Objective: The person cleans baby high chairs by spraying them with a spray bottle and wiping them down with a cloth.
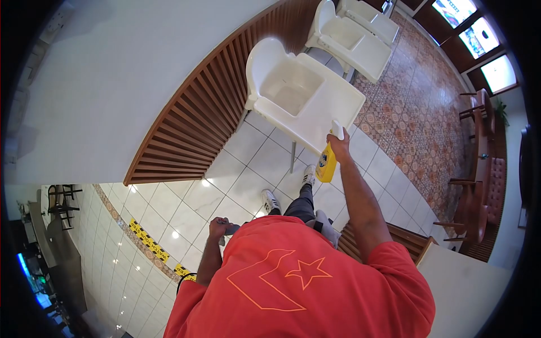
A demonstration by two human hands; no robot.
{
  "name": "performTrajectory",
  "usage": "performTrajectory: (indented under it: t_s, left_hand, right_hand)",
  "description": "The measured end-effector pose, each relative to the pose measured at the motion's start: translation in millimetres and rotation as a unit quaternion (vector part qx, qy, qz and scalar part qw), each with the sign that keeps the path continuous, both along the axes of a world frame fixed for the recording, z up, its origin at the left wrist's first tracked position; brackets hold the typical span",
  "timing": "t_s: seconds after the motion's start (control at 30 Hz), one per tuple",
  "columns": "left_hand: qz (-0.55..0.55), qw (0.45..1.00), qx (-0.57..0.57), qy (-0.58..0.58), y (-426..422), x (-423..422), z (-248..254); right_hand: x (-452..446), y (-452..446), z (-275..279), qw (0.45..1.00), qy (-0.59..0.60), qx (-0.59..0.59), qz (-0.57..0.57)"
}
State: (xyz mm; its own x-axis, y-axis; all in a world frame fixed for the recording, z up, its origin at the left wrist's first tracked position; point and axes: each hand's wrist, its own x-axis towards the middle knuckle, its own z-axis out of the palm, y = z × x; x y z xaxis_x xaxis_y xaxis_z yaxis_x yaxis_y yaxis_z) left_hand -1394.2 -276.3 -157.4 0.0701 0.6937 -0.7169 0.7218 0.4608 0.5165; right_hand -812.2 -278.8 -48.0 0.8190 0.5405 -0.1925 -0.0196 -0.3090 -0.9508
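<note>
My right hand (pixel 339 147) is wrapped round the neck of a yellow spray bottle (pixel 325 164) with a white trigger head. The bottle is held beside the near edge of a white high chair's tray (pixel 345 101); whether it touches the tray I cannot tell. My left hand (pixel 218 227) is low at my left side, closed on a grey cloth (pixel 231 229), part of which sticks out past the fingers. The nearest high chair (pixel 265 56) has a moulded seat and metal legs.
Two more white high chairs (pixel 344 34) stand behind, along a slatted wooden wall panel (pixel 191 107). Yellow-black warning tape (pixel 147 239) marks the tiled floor at left. Wooden tables (pixel 479 152) and chairs line the right side. Another slatted panel (pixel 403 239) is close behind my right arm.
</note>
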Motion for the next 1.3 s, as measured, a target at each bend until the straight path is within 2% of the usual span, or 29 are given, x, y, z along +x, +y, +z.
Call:
performTrajectory:
  t_s: [0.13,0.23,0.37,0.47,0.67,0.73,0.83,1.23,1.3]
  left_hand:
    - [-0.004,1.0,0.009,0.01,0.1,1.6,5.5]
    - [-0.007,1.0,0.003,0.005,1.0,3.0,8.0]
    - [-0.011,1.0,0.001,0.017,2.3,8.4,15.4]
    - [-0.015,1.0,0.002,0.007,2.7,8.5,11.9]
    - [-0.016,1.0,0.004,0.007,1.6,9.0,9.9]
    - [-0.006,1.0,-0.002,-0.006,0.5,8.6,8.6]
    - [-0.003,1.0,0.002,-0.023,-2.1,3.3,-0.4]
    - [0.011,1.0,0.002,-0.01,-10.7,-1.3,7.2]
    - [0.01,1.0,0.001,-0.002,-14.1,-5.7,1.1]
  right_hand:
    - [7.8,-2.3,10.0,0.999,0.009,-0.01,-0.041]
    - [18.8,-4.9,5.3,1.0,-0.005,0.017,-0.009]
    - [24.2,-7.9,3.2,0.999,-0.008,0.018,-0.031]
    - [21.4,-9.3,10.0,0.999,0.029,-0.006,-0.042]
    - [14.3,-2.1,2.7,0.998,0.009,0.059,-0.01]
    - [5.6,3.4,11.9,0.996,-0.012,0.054,0.071]
    - [-3.5,18.1,19.3,0.989,-0.012,0.089,0.115]
    - [-12.8,56.8,35.0,0.982,0.028,0.066,0.176]
    - [-13.6,58.2,28.5,0.986,0.021,0.053,0.159]
